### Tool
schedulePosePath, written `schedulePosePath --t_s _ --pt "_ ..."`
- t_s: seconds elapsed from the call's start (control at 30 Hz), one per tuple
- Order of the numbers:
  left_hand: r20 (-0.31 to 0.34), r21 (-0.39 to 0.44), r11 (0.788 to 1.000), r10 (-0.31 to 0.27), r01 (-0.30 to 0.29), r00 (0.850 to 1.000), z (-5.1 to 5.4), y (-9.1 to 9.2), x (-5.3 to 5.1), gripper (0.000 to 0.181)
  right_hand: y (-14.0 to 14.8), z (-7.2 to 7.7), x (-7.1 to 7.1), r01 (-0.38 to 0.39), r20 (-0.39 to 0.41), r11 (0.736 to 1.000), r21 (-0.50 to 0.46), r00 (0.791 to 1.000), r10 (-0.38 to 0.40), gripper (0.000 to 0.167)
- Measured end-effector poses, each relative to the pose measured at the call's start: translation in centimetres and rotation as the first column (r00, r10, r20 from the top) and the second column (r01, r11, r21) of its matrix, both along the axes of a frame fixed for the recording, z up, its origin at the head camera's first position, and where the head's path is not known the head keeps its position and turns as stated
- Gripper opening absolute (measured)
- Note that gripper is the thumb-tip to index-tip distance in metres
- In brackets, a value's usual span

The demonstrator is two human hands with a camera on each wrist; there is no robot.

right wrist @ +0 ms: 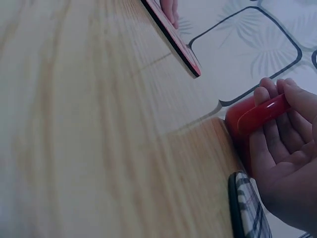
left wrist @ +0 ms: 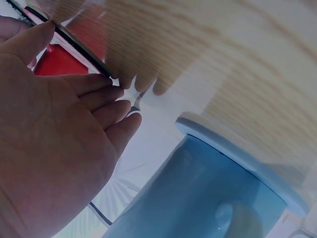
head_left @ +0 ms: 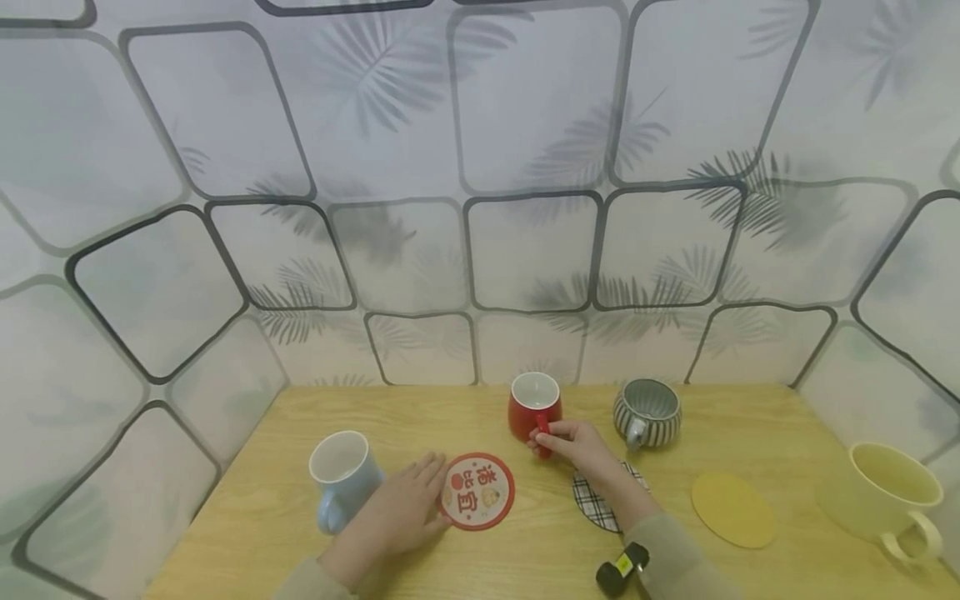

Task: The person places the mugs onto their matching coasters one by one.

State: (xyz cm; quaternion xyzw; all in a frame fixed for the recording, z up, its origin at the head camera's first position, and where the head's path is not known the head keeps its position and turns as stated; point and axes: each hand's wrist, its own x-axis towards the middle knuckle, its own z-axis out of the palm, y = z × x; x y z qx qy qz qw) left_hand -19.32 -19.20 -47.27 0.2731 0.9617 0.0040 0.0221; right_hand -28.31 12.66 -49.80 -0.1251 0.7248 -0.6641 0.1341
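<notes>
My left hand lies at the left edge of a round red-rimmed coaster, its fingers fairly straight and touching the rim; the coaster is printed with characters. Just left of that hand stands a light blue mug, its side and base large in the left wrist view. With my right hand I grip the handle of a red mug, white inside, upright near the back of the table. In the right wrist view the fingers curl round the red handle. A black-and-white plaid coaster lies partly under my right forearm.
A grey striped cup stands right of the red mug. Farther right are a round yellow coaster and a pale yellow mug. A small black device sits by my right cuff. A patterned wall backs the wooden table.
</notes>
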Motion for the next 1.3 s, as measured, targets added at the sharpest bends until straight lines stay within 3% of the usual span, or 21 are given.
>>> schedulePosePath --t_s 0.3,0.67,1.0,1.3 --pt "0.011 0.02 1.0 0.004 -0.004 1.0 0.1 0.1 -0.1 0.08 -0.7 0.1 0.0 0.032 0.035 0.999 0.023 0.999 -0.032 0.033" --pt "0.015 0.007 1.0 -0.004 0.004 1.0 0.9 0.3 0.1 0.08 -0.7 0.4 0.2 0.037 -0.001 0.999 0.028 0.999 -0.037 0.034" --pt "0.018 0.01 1.0 0.005 -0.005 1.0 0.7 0.3 0.3 0.08 -0.8 0.4 0.5 0.042 -0.026 0.999 0.026 0.999 -0.041 0.034" --pt "-0.002 -0.006 1.0 0.005 -0.005 1.0 0.3 0.4 0.3 0.08 -0.9 0.6 1.0 0.104 -0.023 0.994 0.028 0.994 -0.104 0.027"
